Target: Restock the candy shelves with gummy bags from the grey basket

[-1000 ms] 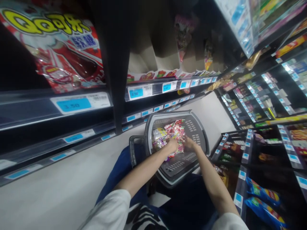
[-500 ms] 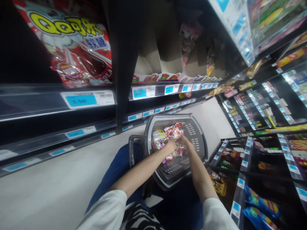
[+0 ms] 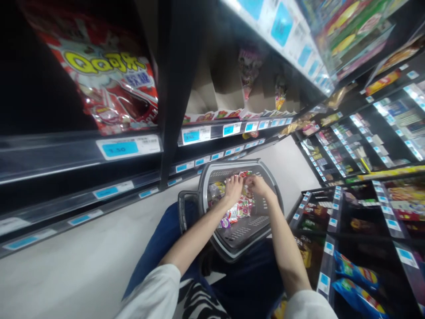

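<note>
In the head view a grey plastic shopping basket [image 3: 265, 221] rests at my knees with its handle [image 3: 182, 212] folded out to the left. Several small, shiny candy bags [image 3: 245, 207] lie inside, red, pink, purple and yellow. My left hand [image 3: 234, 188] is in the basket, its fingers bent over the top of a red candy bag [image 3: 245, 174]. Close beside it, my right hand [image 3: 260, 185] is closed, thumb and fingers pinched at the same bag's edge. The fingertips are partly hidden, and blur hides the print.
Along the left runs a dark shelf with blue price tags [image 3: 119, 149] and a large red gummy bag [image 3: 116, 88]. Cardboard display boxes [image 3: 199, 95] stand further along it. Lower right are snack shelves with blue chip bags [image 3: 357, 270]. Pale floor [image 3: 99, 248] shows beside the basket.
Both hands have shifted slightly up and outward in the basket, and my left hand's fingers now show over the bags. My view has tilted a little; the basket has stayed in place.
</note>
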